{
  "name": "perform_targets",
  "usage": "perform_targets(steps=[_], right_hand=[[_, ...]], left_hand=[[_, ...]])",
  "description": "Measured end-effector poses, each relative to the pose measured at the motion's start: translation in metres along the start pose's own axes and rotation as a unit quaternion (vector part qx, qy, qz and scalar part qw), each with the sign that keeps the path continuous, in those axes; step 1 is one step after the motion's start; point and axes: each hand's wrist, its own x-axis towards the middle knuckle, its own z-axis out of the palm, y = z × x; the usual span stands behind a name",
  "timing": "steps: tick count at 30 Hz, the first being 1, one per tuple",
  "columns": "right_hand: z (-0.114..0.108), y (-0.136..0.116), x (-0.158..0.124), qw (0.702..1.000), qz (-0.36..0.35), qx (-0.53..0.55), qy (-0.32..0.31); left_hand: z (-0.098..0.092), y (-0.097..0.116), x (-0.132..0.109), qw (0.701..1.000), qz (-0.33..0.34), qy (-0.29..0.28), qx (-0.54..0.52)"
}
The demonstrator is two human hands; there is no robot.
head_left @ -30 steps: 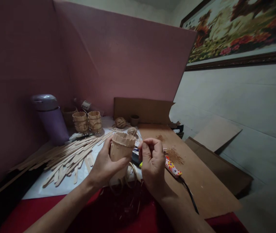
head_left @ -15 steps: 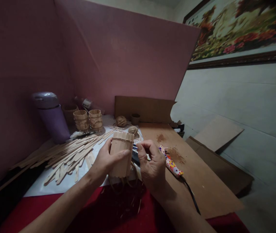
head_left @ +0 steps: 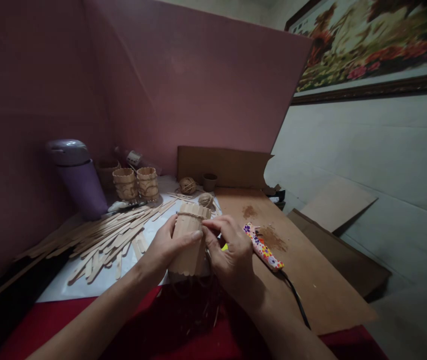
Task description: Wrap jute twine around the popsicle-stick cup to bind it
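This looks like a craft corner in a home. A wide, flower-filled painting in a dark wooden frame (head_left: 371, 47) hangs on the pale wall (head_left: 404, 145) at upper right; a tall purple flask (head_left: 81, 187) stands at left. Craft shows in the flat, pale wooden sticks (head_left: 123, 232) at lower left, the round ball of brown twine (head_left: 187, 185) near the centre, and the white, flower-patterned corded tool (head_left: 264, 251) on a flat brown board (head_left: 322, 295) at lower right.

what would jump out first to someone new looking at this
Probably the wooden cup in the centre, held in the left hand with the right hand at its side. Then the purple bottle at the left and the flowery tool on the brown board to the right.
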Motion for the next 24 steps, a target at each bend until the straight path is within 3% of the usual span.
perform_targets(steps=[6, 11, 18, 24], right_hand=[[-0.002, 0.005, 0.004, 0.994, -0.048, -0.077, -0.059], [-0.001, 0.005, 0.004, 0.984, -0.061, -0.152, -0.076], [0.008, 0.007, 0.000, 0.991, -0.030, -0.130, -0.028], [0.006, 0.011, 0.003, 0.993, 0.029, -0.085, 0.076]], left_hand=[[0.000, 0.003, 0.002, 0.987, 0.055, 0.050, 0.143], [0.001, 0.006, 0.002, 0.980, 0.089, 0.050, 0.168], [0.003, -0.007, 0.002, 0.998, 0.019, 0.038, 0.036], [0.000, 0.000, 0.002, 0.991, -0.025, 0.034, -0.123]])
